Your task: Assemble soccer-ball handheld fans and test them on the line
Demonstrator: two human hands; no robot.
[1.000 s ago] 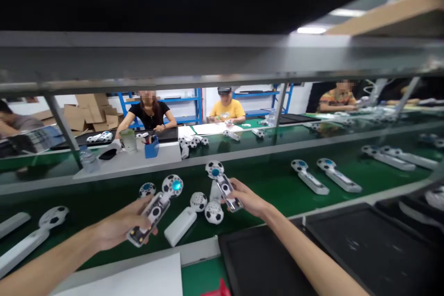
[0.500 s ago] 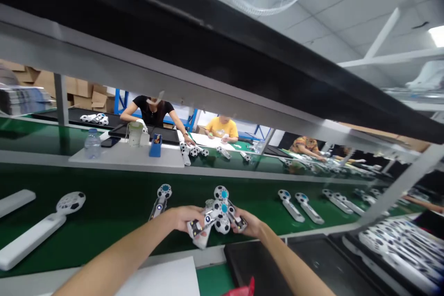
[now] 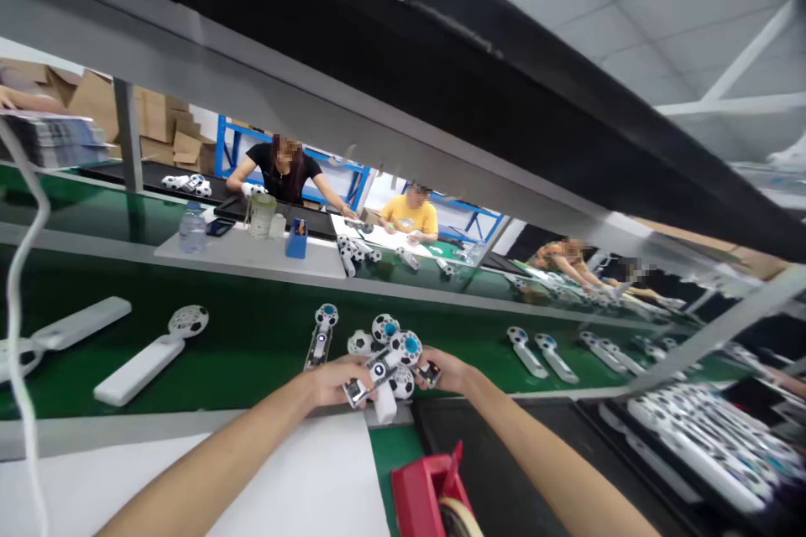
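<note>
Over the near green belt (image 3: 252, 336), my left hand (image 3: 337, 382) is closed on a white soccer-ball-headed stick (image 3: 379, 370), its open handle showing a circuit board. My right hand (image 3: 446, 371) grips the end of another such stick (image 3: 429, 374), also with bare electronics; its head is partly hidden in the cluster. Between the hands, more white parts with ball-patterned heads (image 3: 401, 383) crowd together, one closed handle (image 3: 385, 407) pointing down. I cannot tell which hand bears these. Just left of the cluster, an open stick (image 3: 321, 338) lies on the belt.
A red tape dispenser (image 3: 419, 495) stands in front, beside a white sheet (image 3: 302, 470) and a black tray (image 3: 504, 445). At right, a tray holds several stacked sticks (image 3: 698, 445). Finished-looking sticks (image 3: 148, 361) lie leftward. A dark beam (image 3: 441, 42) crosses overhead. Co-workers sit opposite.
The view has tilted down and shifted, bringing the red tape dispenser and a white cable into sight. Both hands keep their hold, and the cluster between them has turned slightly.
</note>
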